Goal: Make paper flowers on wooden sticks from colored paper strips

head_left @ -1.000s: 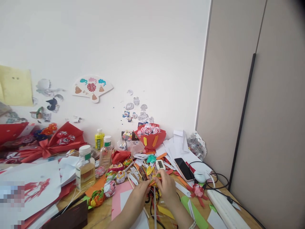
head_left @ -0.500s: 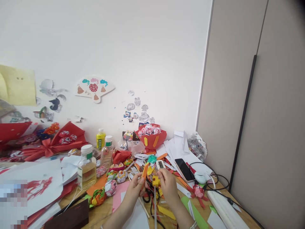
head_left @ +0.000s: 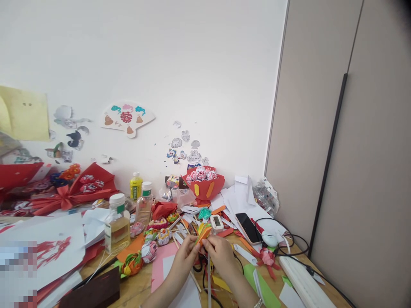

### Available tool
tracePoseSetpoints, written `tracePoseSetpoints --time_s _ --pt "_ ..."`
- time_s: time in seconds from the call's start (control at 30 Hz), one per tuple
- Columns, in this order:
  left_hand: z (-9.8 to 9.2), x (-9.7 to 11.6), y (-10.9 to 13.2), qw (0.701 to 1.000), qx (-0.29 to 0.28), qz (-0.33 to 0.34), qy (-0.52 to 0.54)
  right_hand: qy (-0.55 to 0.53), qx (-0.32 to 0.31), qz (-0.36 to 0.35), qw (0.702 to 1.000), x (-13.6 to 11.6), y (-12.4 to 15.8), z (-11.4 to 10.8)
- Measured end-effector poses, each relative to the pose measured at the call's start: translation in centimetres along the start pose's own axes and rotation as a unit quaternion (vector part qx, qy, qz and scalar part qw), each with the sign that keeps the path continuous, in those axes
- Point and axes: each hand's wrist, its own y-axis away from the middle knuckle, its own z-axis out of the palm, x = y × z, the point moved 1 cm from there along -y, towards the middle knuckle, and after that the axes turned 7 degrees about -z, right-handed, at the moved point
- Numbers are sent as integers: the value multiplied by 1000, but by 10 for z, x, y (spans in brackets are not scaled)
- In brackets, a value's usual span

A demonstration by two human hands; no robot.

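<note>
Both hands meet at the middle of the table over a small folded paper piece (head_left: 203, 233), orange and yellow with a little green. My left hand (head_left: 183, 260) pinches it from the left side. From the right, my right hand (head_left: 222, 257) closes its fingertips on its lower right edge. Below the hands a thin translucent stick (head_left: 209, 285) points toward me; its far end is hidden behind the fingers. A small white timer (head_left: 216, 223) lies just beyond the right hand. Beyond it sits a teal crumpled paper flower (head_left: 204, 213).
Paper flowers (head_left: 149, 252) and two clear bottles (head_left: 117, 226) stand to the left. A red paper bouquet (head_left: 204, 187) stands by the wall. At right lie a phone (head_left: 248, 227), a black cable (head_left: 290, 226) and a white power strip (head_left: 305, 280). Paper scraps cover much of the table.
My hands have come together. The orange strip that was in my left hand is now a fanned orange and yellow piece between both hands. The yellow tool by my right hand is now hidden.
</note>
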Motion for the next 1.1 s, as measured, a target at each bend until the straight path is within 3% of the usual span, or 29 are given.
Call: tracePoseSetpoints --time_s 0.13,0.3,0.4,0.67,0.9,1.1 --pt "0 -2 1 1000 0 5 8 -113 12 68 991 5 0 9" --pt "3 0 2 999 -25 -20 40 -282 -6 95 955 4 -2 10" --pt "5 0 2 999 -16 -25 33 -267 3 111 957 6 -2 9" --pt "2 1 8 994 71 6 -77 -204 79 134 967 12 -1 21" --pt "-5 3 12 956 112 94 -254 -234 93 129 959 5 -1 16" --pt "-5 -2 11 936 120 173 -284 -214 114 127 962 3 -1 17"
